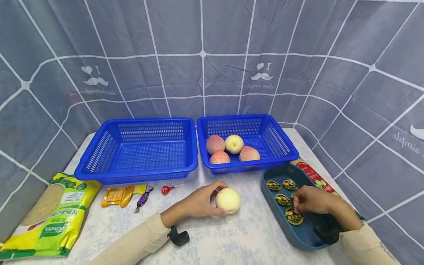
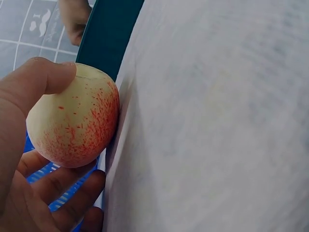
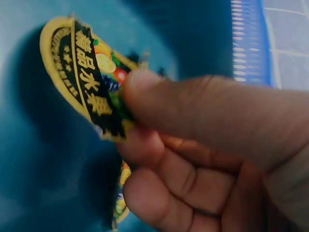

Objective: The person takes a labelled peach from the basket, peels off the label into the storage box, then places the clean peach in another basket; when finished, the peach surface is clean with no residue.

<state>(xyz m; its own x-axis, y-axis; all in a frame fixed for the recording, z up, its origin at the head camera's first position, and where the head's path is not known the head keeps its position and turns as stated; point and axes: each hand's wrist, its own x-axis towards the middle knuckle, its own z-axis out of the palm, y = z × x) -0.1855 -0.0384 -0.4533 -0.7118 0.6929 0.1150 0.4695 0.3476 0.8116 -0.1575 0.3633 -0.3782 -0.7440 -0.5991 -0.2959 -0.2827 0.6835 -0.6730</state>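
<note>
In the head view my left hand (image 1: 203,201) grips a pale yellow peach (image 1: 229,201) low over the table. Red speckles cover one side of that peach in the left wrist view, where the thumb (image 2: 53,77) lies across its top and fingers curl beneath. My right hand (image 1: 313,200) is over a dark teal tray (image 1: 281,221). Between its thumb and index finger it pinches an oval black-and-gold fruit sticker (image 3: 79,72), printed with fruit pictures. Several similar stickers (image 1: 282,199) lie in the tray below.
Behind stand two blue baskets; the right one (image 1: 251,167) holds several peaches (image 1: 234,144), the left one (image 1: 149,156) nothing. Wrapped sweets (image 1: 117,196) and a red lollipop (image 1: 165,190) lie before the left basket. A yellow-green bag (image 1: 49,217) lies far left, a red packet (image 1: 311,172) beyond the tray.
</note>
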